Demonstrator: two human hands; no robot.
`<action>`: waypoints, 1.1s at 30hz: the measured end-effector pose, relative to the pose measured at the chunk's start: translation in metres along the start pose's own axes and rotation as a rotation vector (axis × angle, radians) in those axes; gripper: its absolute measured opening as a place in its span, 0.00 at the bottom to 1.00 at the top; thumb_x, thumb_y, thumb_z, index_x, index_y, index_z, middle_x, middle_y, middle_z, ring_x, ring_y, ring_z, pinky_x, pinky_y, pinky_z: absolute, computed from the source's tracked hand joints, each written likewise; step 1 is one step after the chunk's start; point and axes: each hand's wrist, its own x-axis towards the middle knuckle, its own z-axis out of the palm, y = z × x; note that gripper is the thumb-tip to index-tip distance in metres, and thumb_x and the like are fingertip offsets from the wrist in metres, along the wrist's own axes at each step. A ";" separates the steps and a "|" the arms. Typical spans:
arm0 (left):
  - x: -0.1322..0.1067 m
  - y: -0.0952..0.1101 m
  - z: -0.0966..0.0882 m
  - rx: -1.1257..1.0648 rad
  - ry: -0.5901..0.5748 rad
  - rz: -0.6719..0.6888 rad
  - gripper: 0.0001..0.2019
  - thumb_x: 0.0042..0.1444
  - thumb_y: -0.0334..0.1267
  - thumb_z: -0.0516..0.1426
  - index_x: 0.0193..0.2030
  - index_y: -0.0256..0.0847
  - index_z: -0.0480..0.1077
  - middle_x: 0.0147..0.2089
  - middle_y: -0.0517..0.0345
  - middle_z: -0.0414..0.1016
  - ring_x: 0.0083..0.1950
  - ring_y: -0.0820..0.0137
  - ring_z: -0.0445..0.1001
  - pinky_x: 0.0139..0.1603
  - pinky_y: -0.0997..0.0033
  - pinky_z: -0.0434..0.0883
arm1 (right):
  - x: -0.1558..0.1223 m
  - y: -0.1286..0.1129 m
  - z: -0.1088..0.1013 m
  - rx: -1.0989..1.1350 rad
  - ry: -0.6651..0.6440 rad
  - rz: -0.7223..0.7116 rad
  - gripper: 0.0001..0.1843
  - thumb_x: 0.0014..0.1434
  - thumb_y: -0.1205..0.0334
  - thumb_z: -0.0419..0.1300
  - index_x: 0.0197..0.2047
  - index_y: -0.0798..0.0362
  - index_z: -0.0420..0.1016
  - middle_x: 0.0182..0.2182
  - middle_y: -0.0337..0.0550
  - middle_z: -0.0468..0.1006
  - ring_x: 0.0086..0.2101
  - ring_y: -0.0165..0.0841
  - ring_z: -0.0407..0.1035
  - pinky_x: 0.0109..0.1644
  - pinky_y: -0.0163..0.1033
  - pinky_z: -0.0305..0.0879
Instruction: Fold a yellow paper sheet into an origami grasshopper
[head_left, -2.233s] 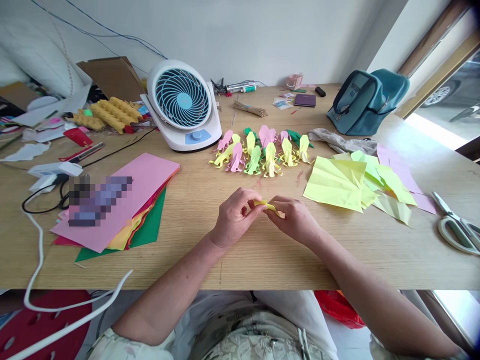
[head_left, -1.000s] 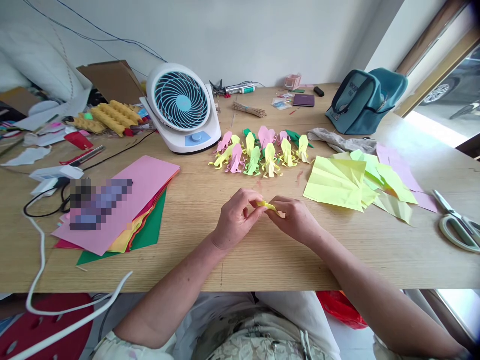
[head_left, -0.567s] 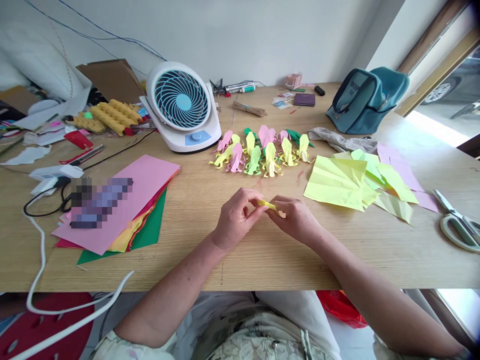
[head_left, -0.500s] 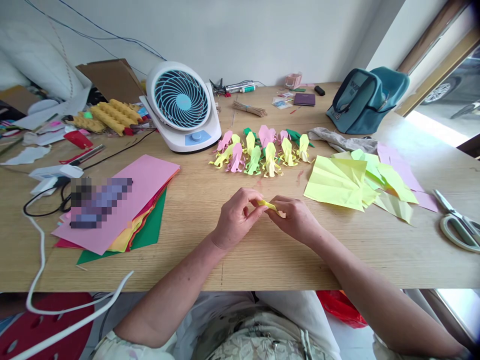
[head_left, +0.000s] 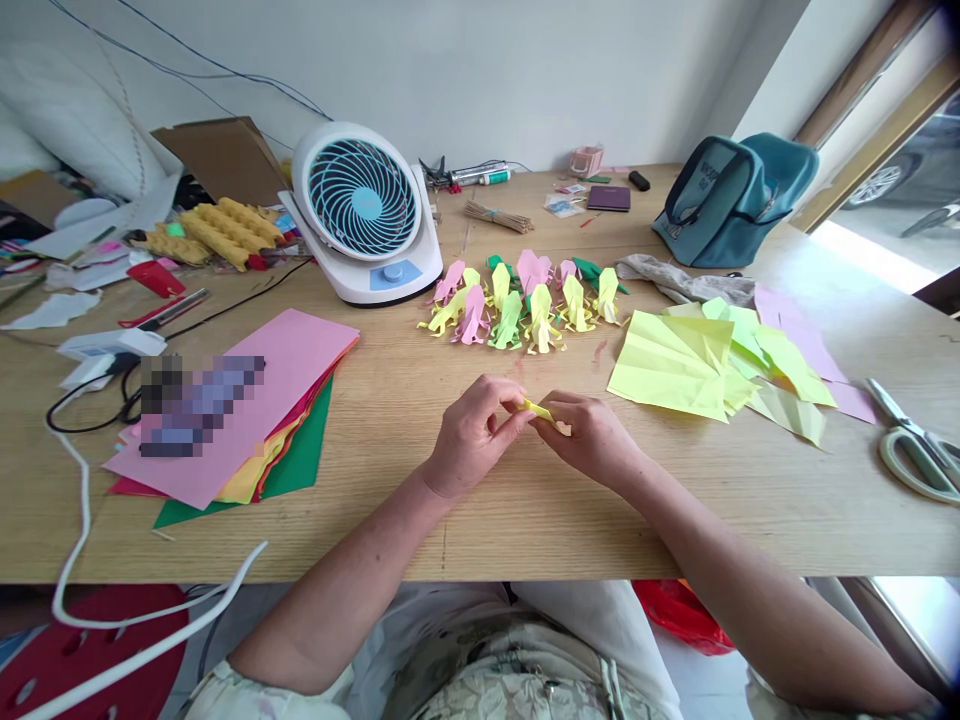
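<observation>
A small strip of folded yellow paper is pinched between both hands, just above the wooden table. My left hand grips its left end between thumb and fingers. My right hand has closed on the other end, and its fingers hide part of the paper. Beyond the hands stands a cluster of folded paper figures in yellow, pink and green, several of them with thin leg-like points. Right of the hands lies a creased yellow sheet on top of other loose paper pieces.
At the left, a stack of coloured paper lies near a white cable. A white fan stands behind it. Scissors rest at the far right, a blue-green bag at the back right. A stick bundle lies near the wall.
</observation>
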 end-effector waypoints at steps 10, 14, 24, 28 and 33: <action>-0.001 0.000 0.000 -0.016 0.006 -0.030 0.06 0.62 0.34 0.61 0.44 0.42 0.67 0.41 0.57 0.76 0.37 0.76 0.77 0.28 0.81 0.70 | 0.000 0.001 0.001 0.003 -0.002 0.002 0.15 0.68 0.58 0.54 0.32 0.53 0.75 0.30 0.43 0.75 0.27 0.29 0.65 0.33 0.35 0.57; -0.001 0.000 0.000 -0.020 0.011 -0.027 0.06 0.62 0.33 0.61 0.43 0.42 0.67 0.41 0.58 0.76 0.37 0.77 0.77 0.28 0.82 0.70 | -0.001 0.001 0.001 -0.005 0.001 0.002 0.15 0.68 0.59 0.55 0.31 0.54 0.74 0.29 0.42 0.74 0.27 0.28 0.63 0.32 0.35 0.56; -0.001 -0.002 0.000 -0.001 0.003 -0.040 0.06 0.62 0.34 0.61 0.43 0.41 0.68 0.41 0.58 0.76 0.36 0.78 0.76 0.27 0.83 0.69 | -0.001 0.002 0.002 0.017 0.016 -0.001 0.15 0.67 0.60 0.56 0.29 0.53 0.71 0.29 0.41 0.73 0.26 0.27 0.62 0.32 0.35 0.54; -0.001 -0.002 0.000 -0.001 0.001 -0.043 0.06 0.63 0.35 0.61 0.43 0.42 0.68 0.41 0.57 0.76 0.36 0.77 0.76 0.27 0.82 0.69 | -0.001 0.002 0.002 0.017 0.018 -0.003 0.14 0.67 0.61 0.56 0.28 0.53 0.71 0.28 0.40 0.72 0.26 0.27 0.61 0.32 0.34 0.54; -0.001 -0.002 0.000 -0.003 -0.002 -0.047 0.06 0.62 0.34 0.61 0.44 0.42 0.68 0.41 0.58 0.76 0.36 0.77 0.76 0.27 0.82 0.69 | 0.000 0.002 0.002 0.015 0.014 0.000 0.13 0.66 0.62 0.57 0.29 0.53 0.71 0.29 0.39 0.72 0.27 0.27 0.62 0.32 0.34 0.54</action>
